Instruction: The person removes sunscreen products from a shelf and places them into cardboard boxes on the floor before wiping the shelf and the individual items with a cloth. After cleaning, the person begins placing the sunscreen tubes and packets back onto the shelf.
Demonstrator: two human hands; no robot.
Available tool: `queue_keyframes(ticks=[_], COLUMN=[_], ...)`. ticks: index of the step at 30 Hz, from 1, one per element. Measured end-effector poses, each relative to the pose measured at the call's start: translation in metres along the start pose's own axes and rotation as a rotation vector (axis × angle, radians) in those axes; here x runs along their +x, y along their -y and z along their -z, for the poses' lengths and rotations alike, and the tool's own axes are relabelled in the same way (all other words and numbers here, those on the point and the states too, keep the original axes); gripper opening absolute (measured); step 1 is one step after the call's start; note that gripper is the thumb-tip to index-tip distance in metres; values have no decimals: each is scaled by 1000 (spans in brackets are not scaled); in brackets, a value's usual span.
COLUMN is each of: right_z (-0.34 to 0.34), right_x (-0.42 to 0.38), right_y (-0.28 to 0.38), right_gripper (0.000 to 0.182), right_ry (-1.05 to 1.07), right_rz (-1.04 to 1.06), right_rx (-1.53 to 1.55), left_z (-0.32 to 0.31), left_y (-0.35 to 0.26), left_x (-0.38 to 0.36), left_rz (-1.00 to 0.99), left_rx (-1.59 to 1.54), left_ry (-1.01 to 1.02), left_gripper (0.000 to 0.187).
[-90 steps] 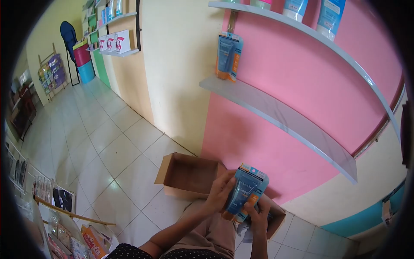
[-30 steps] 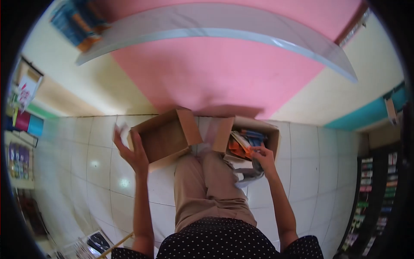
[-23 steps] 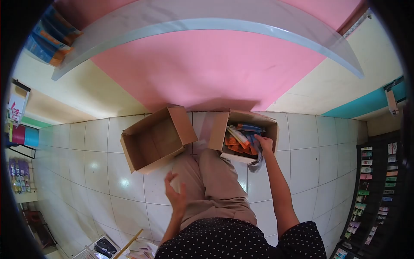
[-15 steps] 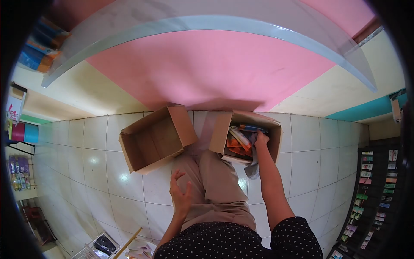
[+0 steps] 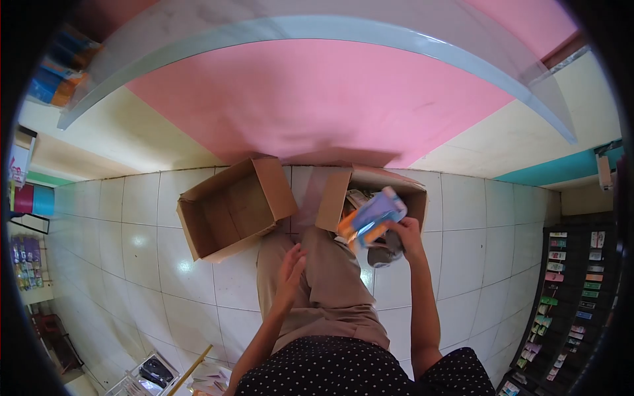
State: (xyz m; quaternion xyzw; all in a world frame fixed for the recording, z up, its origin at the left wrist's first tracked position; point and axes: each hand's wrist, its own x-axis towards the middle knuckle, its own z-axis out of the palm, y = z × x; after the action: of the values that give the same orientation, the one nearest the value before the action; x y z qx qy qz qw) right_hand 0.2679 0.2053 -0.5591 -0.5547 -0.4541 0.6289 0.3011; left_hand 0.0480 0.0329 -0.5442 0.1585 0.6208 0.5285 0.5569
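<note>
Two shelf packs (image 5: pixel 47 86), blue and orange, stand at the left end of the shelf (image 5: pixel 317 30). Next, the left carton (image 5: pixel 276 191), flap out. Left hand (image 5: pixel 289 272) hovers over the trousers (image 5: pixel 337 280), fingers loose, nothing held that I can see on my remote feed. Then the blurred pack (image 5: pixel 376 214), tilted above the right carton (image 5: pixel 333 202), right hand (image 5: pixel 407 235) clamped on its edge. I judge that one-sided pinch could let it twist loose; swinging low could catch the flap or grey item (image 5: pixel 385 256).
</note>
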Motion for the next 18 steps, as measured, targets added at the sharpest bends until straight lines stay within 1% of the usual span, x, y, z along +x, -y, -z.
queue_keyframes(ticks=[1,3,4,6,7,8,9,10,11,12,14,16,18], right_z=[-7,-27,-36,-53,-60,-63,-68,-73,-81,-96,-126,-137,-139], right_x=[-14,-41,-48,-60,-65,-66,-67,-67,-76,-89,-121,-145,-150], right_y=[14,37,36,35,35,35,35,36,45,52,62,72,65], right_gripper=[16,18,18,20,23,23,24,25,23,23,31,33,31], right_ry=[223,492,489,659,552,566,317,70,69,93,108,117,228], right_rz=[78,19,26,-1,-75,-67,-9,47,98,102,591,1019,1016], right_rx=[-64,-162,-163,-210,-66,-66,158,380,451,450,-303,-769,-596], left_z=[-1,-2,-4,-9,-11,-14,-15,-16,-18,-21,-34,-40,-35], left_y=[-2,-3,-5,-14,-18,-22,-23,-23,-22,-21,-26,-28,-12], left_x=[4,7,1,-14,-20,-26,-31,-33,-33,-35,-44,-45,-41], left_rz=[-5,326,321,338,326,234,140,123,14,-90,-117,-205,-644], left_rx=[0,-533,-531,-266,-265,-326,-386,-386,-268,-151,-207,-255,13], left_ry=[5,349,354,451,447,391,332,316,209,101,56,-10,-291], left_gripper=[52,50,50,46,46,45,43,43,39,35,32,30,28])
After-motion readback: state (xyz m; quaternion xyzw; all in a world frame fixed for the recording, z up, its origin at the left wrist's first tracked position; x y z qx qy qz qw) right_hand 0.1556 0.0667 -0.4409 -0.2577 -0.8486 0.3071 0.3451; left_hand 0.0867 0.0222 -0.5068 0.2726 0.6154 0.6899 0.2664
